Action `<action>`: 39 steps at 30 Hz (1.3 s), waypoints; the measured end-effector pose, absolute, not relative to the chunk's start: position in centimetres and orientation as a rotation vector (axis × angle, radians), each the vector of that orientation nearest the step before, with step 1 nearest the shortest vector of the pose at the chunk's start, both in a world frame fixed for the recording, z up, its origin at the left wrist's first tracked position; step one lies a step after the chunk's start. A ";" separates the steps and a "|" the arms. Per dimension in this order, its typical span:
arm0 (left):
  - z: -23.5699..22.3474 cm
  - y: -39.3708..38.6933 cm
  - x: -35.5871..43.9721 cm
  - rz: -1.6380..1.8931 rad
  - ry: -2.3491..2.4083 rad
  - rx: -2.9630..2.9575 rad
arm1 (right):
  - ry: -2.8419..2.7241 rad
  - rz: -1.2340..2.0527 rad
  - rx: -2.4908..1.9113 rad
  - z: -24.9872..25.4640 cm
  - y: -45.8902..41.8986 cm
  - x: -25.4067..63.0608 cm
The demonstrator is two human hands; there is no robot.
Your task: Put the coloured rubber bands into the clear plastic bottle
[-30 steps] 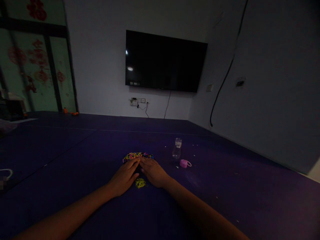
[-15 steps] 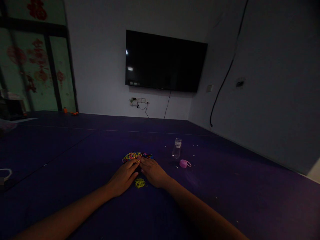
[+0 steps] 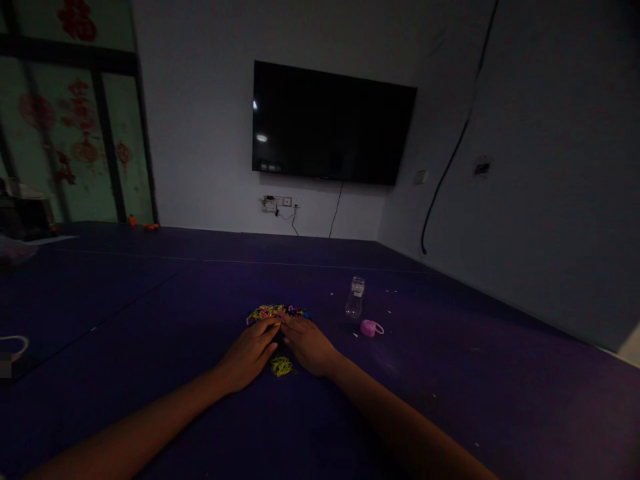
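A pile of small multicoloured loops that look like rubber bands [image 3: 266, 311] lies on the purple floor, partly covered by my fingers. My left hand [image 3: 251, 351] reaches to its near edge, fingers stretched forward and thumb held apart; a yellow bit shows at the fingertips. Beside it my right hand [image 3: 307, 343] lies palm down, fingers extended over the pile's near side, its tips meeting the left ones. Whatever is under the fingertips is hidden. Between my wrists sits a separate small heap of yellow-green bands [image 3: 282, 366], touched by neither hand.
Right of the pile lies a clear bottle [image 3: 355, 298], with a pink cap with a loop [image 3: 369, 328] near it. White scraps dot the purple floor [image 3: 200, 287]. A white looped object [image 3: 17, 345] is at far left. A television [image 3: 333, 123] hangs on the wall.
The view has shifted very slightly. Both hands stay at the pile in nearly the same pose, and the yellow-green heap and the bottle have not moved.
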State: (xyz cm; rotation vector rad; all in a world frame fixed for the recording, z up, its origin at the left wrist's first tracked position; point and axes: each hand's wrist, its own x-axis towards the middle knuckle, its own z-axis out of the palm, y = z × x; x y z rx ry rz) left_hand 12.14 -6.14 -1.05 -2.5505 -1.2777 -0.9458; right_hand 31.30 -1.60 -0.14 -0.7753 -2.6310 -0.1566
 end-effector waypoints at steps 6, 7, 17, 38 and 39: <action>-1.4 -5.9 12.1 -0.978 -1.355 -2.453 | -2.479 -0.145 -1.014 -0.4 -1.5 31.3; -1.4 -5.8 12.0 -0.972 -1.365 -2.437 | -2.445 -0.146 -1.055 -0.5 -1.4 31.3; -0.5 -6.9 12.3 -1.141 -1.140 -2.468 | -2.415 -0.079 -0.859 -0.1 -1.2 31.4; 0.5 -8.2 13.0 -0.959 -0.994 -2.728 | -2.527 -0.133 -1.024 0.4 -1.4 31.3; 0.5 -8.2 13.0 -0.958 -0.995 -2.729 | -2.517 -0.125 -1.019 0.4 -1.4 31.4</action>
